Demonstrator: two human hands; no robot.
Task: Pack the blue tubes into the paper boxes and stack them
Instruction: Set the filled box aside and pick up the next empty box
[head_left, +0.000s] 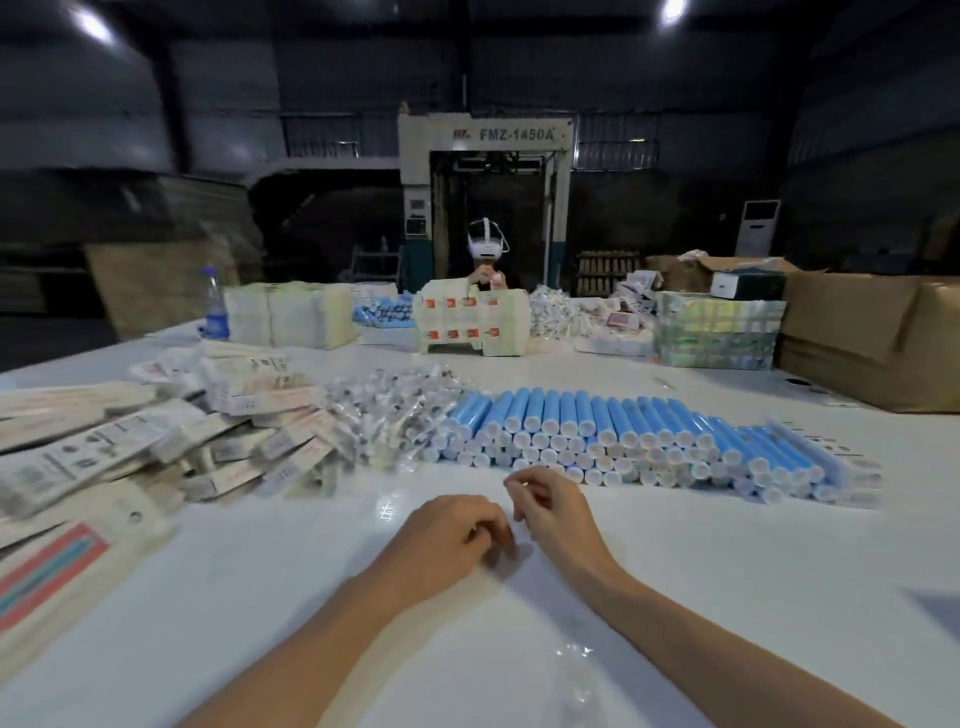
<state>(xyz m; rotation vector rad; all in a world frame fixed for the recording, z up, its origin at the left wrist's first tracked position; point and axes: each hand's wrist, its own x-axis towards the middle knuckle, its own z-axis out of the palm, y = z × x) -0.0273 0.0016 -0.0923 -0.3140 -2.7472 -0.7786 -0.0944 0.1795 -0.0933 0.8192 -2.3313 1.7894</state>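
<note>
A wide heap of blue tubes (623, 436) with white caps lies across the middle of the white table (727, 571), caps facing me. Left of it sits a loose pile of flat paper boxes (130, 447). A heap of small clear-wrapped items (384, 415) lies between the boxes and the tubes. My left hand (452, 535) rests on the table just in front of the tubes, fingers curled, holding nothing. My right hand (550, 504) hovers beside it, fingers loosely curled and empty, a short way from the nearest tube caps.
A person with a headset (487, 247) works at the far side behind stacked packs (470, 322). A water bottle (215, 304) stands far left. Large cardboard cartons (872, 338) sit at the right. A crumpled clear wrapper (574, 670) lies near me.
</note>
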